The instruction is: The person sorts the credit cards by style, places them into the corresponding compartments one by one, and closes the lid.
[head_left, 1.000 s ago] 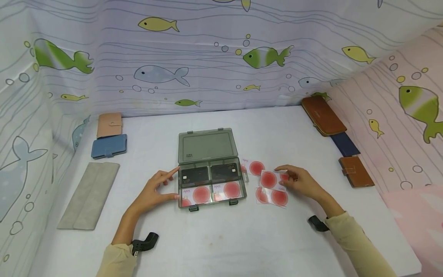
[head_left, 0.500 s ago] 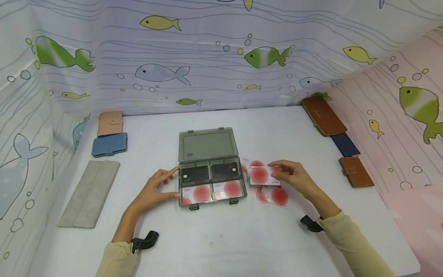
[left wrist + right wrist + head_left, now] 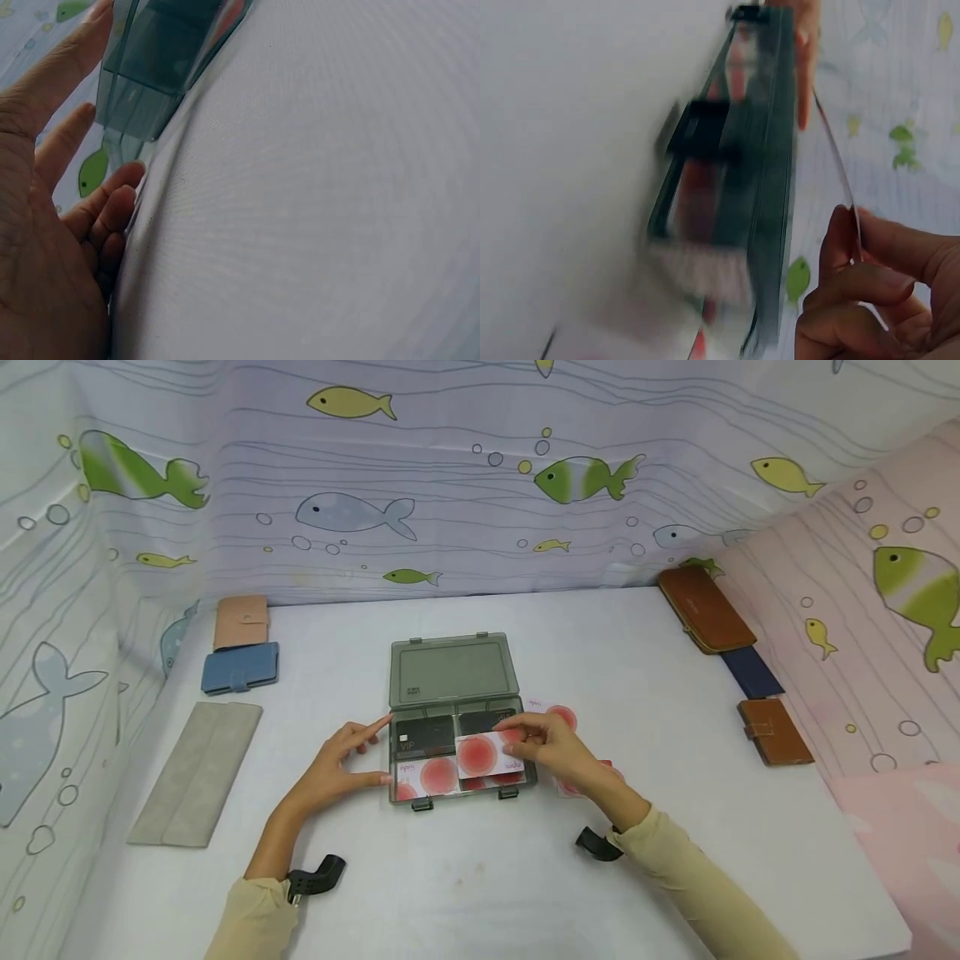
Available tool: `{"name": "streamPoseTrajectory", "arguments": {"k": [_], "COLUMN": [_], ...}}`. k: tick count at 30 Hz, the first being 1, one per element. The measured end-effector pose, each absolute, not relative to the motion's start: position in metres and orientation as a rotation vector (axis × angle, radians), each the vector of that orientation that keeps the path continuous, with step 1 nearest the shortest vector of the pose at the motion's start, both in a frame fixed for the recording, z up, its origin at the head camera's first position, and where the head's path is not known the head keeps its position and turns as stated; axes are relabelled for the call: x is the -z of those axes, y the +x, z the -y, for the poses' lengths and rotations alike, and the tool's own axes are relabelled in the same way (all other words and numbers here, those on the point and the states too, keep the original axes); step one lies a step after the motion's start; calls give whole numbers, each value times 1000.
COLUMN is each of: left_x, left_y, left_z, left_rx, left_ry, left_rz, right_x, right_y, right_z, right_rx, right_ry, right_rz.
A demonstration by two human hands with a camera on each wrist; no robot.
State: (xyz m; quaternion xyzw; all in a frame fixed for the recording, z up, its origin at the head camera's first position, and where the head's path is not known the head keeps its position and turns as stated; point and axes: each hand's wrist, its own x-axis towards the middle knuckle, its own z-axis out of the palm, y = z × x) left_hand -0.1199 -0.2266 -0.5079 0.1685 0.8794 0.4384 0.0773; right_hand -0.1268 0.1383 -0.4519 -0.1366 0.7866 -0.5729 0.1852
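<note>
A translucent grey plastic box (image 3: pixel 453 672) lies on the table with its lid folded back. Black VIP cards (image 3: pixel 423 737) fill its rear compartments, and a pink-and-white card (image 3: pixel 427 777) is in the front left one. My left hand (image 3: pixel 330 772) touches the box's left side with extended index finger and thumb; the left wrist view shows the box wall (image 3: pixel 154 56) by the fingers. Between thumb and fingers my right hand (image 3: pixel 558 750) pinches a pink-and-white card (image 3: pixel 478 755) above the front right compartment. Edge-on, that card (image 3: pixel 835 150) appears in the right wrist view, apart from the box.
More red-circle cards (image 3: pixel 564 717) lie right of the box, partly behind my right hand and forearm. At the left are a pink wallet (image 3: pixel 240 622), a blue wallet (image 3: pixel 240 668) and a grey pouch (image 3: pixel 197 777). Brown wallets (image 3: pixel 708 610) and a navy one (image 3: pixel 752 672) lie right.
My right hand has lifted the card off the loose ones and carried it left, over the box's front right compartment. The left hand stays at the box's left side.
</note>
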Motion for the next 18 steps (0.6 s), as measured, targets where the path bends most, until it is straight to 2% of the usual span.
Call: {"name": "streamPoseTrajectory", "arguments": {"k": [8,18], "left_x": [511,509], "left_y": [-121,-121], "left_z": [226,228], "left_rx": [-1306,-1314], "left_ry": [543,532], "left_rz": [-2647,-2643], "right_x": [453,457], "right_y": [-118,-108], "right_z": [-85,-43], "right_rx": [1473,1265], "right_ry": [-378,-356], "right_rz": [-2366,-2619]}}
